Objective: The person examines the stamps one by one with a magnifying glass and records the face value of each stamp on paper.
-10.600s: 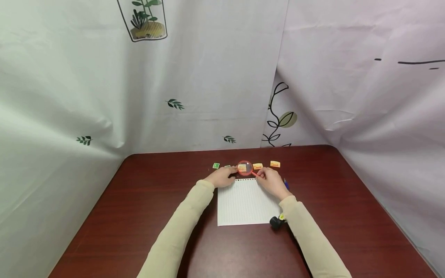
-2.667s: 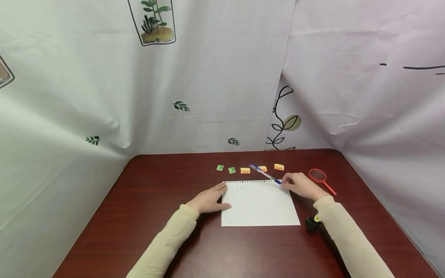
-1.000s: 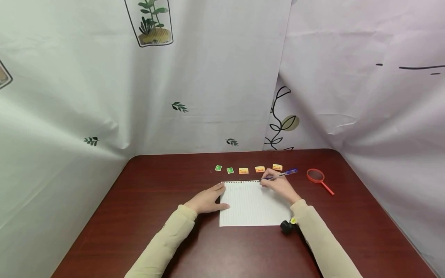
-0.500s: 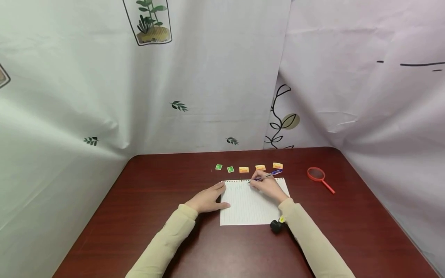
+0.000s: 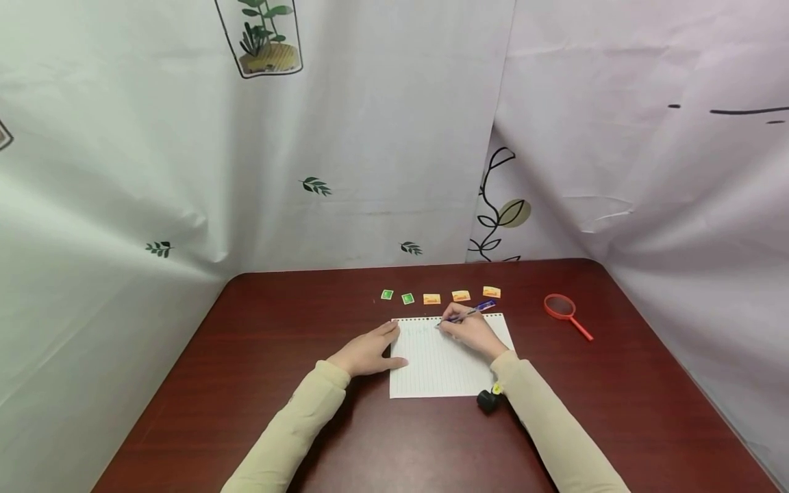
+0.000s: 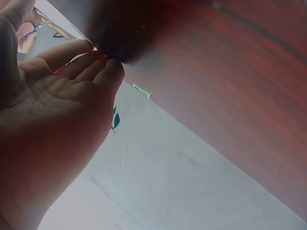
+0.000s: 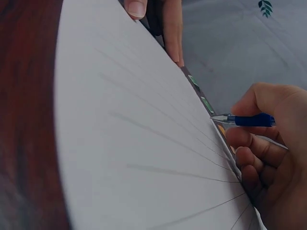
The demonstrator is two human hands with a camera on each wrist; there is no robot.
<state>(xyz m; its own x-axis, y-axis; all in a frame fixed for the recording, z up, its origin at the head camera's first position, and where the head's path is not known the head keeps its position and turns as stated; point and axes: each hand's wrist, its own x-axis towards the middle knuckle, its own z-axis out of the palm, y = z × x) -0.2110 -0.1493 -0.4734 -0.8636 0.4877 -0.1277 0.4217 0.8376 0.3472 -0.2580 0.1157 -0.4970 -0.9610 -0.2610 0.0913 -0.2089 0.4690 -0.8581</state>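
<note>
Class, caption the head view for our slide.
Right hand holds a blue pen to lined paper; left hand rests on its edge.

- Left arm [image 5: 296, 431], cream-sleeved to the wrist, reaches forward and inward.
- Left hand [image 5: 365, 352] has its fingers extended close together, thumb spread wide toward the right.
- Right arm [image 5: 551, 421], sleeved alike, also angles forward and inward.
- Right hand [image 5: 473, 333] pinches with thumb and forefinger, remaining fingers curled beneath.
- The hands are apart.

Long sleeves [image 5: 296, 428], pale cream, plain, lightly wrinkled; cuffs [image 5: 333, 375] snugly gathered. By right cuff [image 5: 508, 364]: small black rounded wrist camera [image 5: 487, 401], bright yellow patch [image 5: 496, 388] beside it. Hands [image 5: 365, 352] bare.
</note>
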